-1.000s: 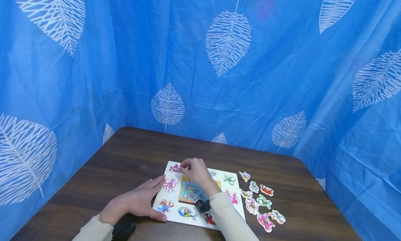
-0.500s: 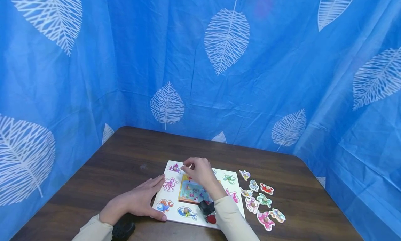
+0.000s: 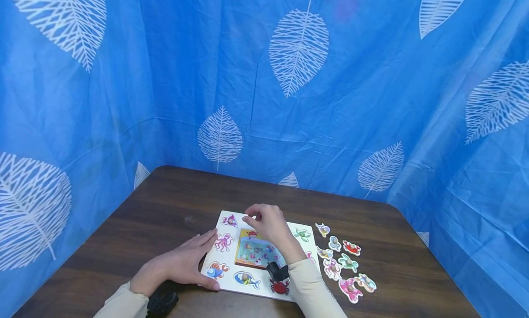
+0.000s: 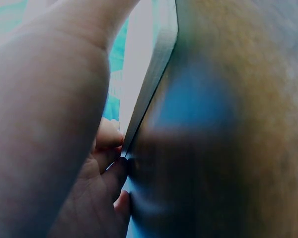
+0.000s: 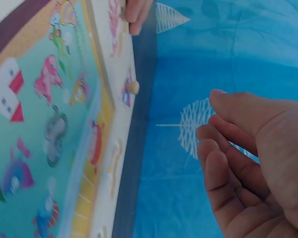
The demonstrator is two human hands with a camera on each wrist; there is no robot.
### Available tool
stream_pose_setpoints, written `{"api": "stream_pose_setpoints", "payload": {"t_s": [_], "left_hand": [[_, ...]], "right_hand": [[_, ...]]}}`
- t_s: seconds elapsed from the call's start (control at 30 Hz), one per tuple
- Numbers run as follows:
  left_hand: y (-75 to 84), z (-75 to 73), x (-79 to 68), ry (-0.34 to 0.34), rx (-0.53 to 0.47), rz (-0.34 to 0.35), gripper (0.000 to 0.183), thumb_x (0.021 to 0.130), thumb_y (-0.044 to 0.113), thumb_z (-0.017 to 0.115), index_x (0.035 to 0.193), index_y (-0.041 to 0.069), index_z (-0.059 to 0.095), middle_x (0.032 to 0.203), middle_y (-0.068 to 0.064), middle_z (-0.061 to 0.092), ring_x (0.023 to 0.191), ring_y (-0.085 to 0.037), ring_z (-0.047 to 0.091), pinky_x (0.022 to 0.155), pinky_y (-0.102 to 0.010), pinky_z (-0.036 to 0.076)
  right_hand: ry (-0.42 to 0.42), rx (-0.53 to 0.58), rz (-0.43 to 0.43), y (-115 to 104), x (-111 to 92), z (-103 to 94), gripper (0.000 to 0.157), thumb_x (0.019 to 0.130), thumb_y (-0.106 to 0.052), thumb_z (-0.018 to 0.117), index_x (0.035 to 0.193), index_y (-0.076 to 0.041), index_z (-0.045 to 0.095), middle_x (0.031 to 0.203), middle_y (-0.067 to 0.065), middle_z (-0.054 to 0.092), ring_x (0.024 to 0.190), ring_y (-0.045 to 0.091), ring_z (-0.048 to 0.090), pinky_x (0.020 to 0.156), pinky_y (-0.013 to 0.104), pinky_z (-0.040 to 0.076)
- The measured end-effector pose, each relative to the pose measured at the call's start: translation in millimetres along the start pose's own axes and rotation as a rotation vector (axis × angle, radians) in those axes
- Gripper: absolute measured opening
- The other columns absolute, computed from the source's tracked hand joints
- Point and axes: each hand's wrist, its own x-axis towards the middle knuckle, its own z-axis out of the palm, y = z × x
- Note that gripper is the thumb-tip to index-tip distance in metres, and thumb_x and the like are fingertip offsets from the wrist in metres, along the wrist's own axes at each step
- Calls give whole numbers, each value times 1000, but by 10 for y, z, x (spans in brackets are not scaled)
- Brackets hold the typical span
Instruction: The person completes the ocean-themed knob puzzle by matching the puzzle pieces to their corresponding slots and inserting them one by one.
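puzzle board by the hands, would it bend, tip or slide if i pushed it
The puzzle board is probably stiff: its visible edge looks straight and solid. It seems unlikely to tip, lying flat on the table. A push might slide it, though the left hand at its edge could brace it.

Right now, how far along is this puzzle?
Done, it seems: the purple piece and the blue fish sit in the board, knobs up.
In hand: no piece; the right hand hovers empty above the board while the left hand touches its edge.
Left, probably: the eight loose pieces on the table, to the board's right.
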Motion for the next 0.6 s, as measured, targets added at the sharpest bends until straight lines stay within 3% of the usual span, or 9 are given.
{"api": "stream_pose_setpoints", "payload": {"t_s": [0.6], "left_hand": [[18, 9, -30, 1, 7, 9, 125, 73, 66, 84, 161, -3, 27, 171, -18, 20, 156, -42, 21, 123, -66, 23]], "right_hand": [[-8, 34, 23, 170, -83, -290, 15, 94, -22, 78, 107, -14, 79, 94, -4, 77, 80, 7, 65, 72, 24, 56]]}}
